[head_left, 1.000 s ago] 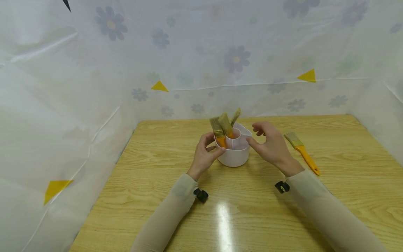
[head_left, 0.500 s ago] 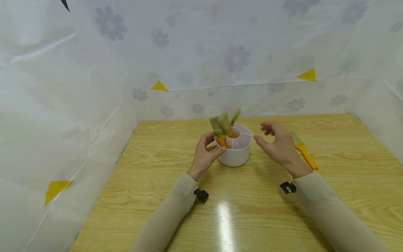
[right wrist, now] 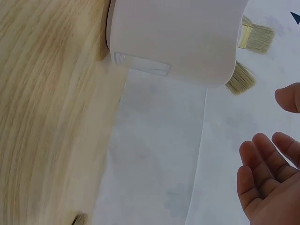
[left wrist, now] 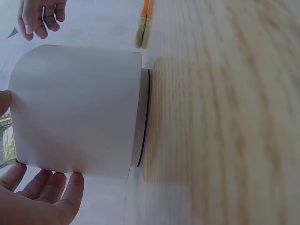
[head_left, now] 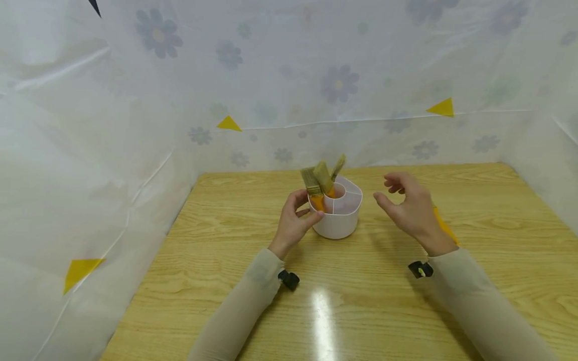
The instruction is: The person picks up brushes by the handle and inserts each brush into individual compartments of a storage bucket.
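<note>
A white compartmented holder [head_left: 336,226] stands upright on the table, with several orange-handled paintbrushes [head_left: 311,181] leaning in it, bristles up. My left hand [head_left: 293,218] grips the holder's left side, thumb at the rim; the left wrist view has its fingertips against the white wall [left wrist: 77,110]. To the right of the holder, my right hand [head_left: 413,210] hovers apart from it, fingers loosely bent and holding nothing. Another paintbrush [head_left: 444,226] lies on the table behind the right hand, which hides its bristles in the head view.
The wooden table [head_left: 235,296] ends at the back against a white flowered sheet [head_left: 289,75]. More sheeting hangs at both sides. Yellow triangles [head_left: 229,123] mark the sheet. A small black camera [head_left: 289,280] sits at the left wrist, another [head_left: 421,269] at the right.
My right hand has drawn away to the right from the holder's rim and now covers part of the lying paintbrush. The left hand, the holder and its brushes have stayed put.
</note>
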Demonstrator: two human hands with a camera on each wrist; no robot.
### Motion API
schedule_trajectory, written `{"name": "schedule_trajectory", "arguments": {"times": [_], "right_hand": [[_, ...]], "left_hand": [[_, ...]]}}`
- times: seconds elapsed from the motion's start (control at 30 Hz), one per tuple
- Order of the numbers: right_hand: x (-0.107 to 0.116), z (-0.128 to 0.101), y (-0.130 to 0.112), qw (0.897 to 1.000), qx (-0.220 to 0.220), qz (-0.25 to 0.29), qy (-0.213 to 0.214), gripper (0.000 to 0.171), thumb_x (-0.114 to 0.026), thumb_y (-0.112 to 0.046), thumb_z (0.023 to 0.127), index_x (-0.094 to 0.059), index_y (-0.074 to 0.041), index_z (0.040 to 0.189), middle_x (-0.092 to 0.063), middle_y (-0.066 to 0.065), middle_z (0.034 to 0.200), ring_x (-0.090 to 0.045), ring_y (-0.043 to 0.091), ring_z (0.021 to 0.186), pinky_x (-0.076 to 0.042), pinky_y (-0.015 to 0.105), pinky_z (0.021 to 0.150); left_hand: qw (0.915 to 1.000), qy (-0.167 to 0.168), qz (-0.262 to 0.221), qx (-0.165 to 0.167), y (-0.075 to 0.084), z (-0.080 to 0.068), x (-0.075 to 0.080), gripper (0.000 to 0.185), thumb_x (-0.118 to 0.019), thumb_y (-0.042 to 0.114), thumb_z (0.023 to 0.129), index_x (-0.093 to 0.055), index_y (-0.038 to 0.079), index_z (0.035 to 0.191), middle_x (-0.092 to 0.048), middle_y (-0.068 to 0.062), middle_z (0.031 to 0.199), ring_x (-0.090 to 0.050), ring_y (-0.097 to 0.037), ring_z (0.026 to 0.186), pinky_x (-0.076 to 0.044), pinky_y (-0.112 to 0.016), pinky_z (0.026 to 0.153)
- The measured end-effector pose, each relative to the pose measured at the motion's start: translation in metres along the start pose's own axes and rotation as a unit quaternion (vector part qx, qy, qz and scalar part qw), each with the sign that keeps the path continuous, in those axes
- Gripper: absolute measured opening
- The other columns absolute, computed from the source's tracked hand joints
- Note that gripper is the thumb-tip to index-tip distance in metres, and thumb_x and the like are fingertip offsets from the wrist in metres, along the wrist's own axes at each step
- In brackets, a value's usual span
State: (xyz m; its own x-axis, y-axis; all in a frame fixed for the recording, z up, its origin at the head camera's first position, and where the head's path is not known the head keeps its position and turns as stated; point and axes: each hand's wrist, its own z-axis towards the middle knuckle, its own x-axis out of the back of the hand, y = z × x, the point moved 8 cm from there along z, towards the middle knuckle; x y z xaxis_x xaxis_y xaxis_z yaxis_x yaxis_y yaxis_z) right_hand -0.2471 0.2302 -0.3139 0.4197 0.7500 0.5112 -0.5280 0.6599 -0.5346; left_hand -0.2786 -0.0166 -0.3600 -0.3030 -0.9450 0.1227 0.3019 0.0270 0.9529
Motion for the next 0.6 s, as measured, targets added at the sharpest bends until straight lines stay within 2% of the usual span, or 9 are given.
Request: {"name": "schedule_trajectory", "arguments": {"times": [0.13,0.3,0.43,0.6], "right_hand": [[0.006,0.000,0.001,1.000,-0.007,-0.010,0.003,0.040,-0.075,-0.006,0.079,-0.060,0.002,0.115,-0.064,0.016,0.098,-0.056,0.024,0.083,-0.041,0.031,0.074],[0.013,-0.002,0.003,1.000,-0.015,-0.020,0.010,0.040,-0.076,-0.008,0.079,-0.060,0.001,0.114,-0.064,0.013,0.096,-0.055,0.021,0.082,-0.040,0.026,0.073],[0.015,-0.003,0.006,1.000,-0.020,-0.021,0.007,0.041,-0.076,-0.009,0.079,-0.060,0.000,0.116,-0.064,0.013,0.097,-0.054,0.020,0.084,-0.041,0.030,0.073],[0.017,-0.003,0.010,0.999,-0.024,-0.026,0.003,0.042,-0.075,-0.009,0.080,-0.059,0.000,0.118,-0.063,0.013,0.099,-0.054,0.020,0.084,-0.039,0.025,0.074]], "left_hand": [[1.0000,-0.001,0.002,0.000,0.000,0.000,0.000,0.060,-0.069,0.004,0.086,-0.038,-0.009,0.136,-0.042,-0.024,0.138,-0.041,-0.038,0.128,-0.037,-0.055,0.103],[1.0000,0.002,0.002,-0.003,0.000,0.000,0.000,0.059,-0.068,0.003,0.086,-0.039,-0.009,0.136,-0.043,-0.024,0.138,-0.041,-0.038,0.128,-0.037,-0.056,0.102],[1.0000,0.004,0.000,-0.002,0.000,0.000,0.000,0.059,-0.068,0.002,0.085,-0.039,-0.009,0.136,-0.043,-0.024,0.137,-0.041,-0.039,0.128,-0.037,-0.056,0.102],[1.0000,0.004,0.001,-0.005,0.000,0.000,0.000,0.059,-0.069,0.002,0.085,-0.039,-0.009,0.135,-0.043,-0.024,0.137,-0.041,-0.038,0.128,-0.037,-0.056,0.102]]}}
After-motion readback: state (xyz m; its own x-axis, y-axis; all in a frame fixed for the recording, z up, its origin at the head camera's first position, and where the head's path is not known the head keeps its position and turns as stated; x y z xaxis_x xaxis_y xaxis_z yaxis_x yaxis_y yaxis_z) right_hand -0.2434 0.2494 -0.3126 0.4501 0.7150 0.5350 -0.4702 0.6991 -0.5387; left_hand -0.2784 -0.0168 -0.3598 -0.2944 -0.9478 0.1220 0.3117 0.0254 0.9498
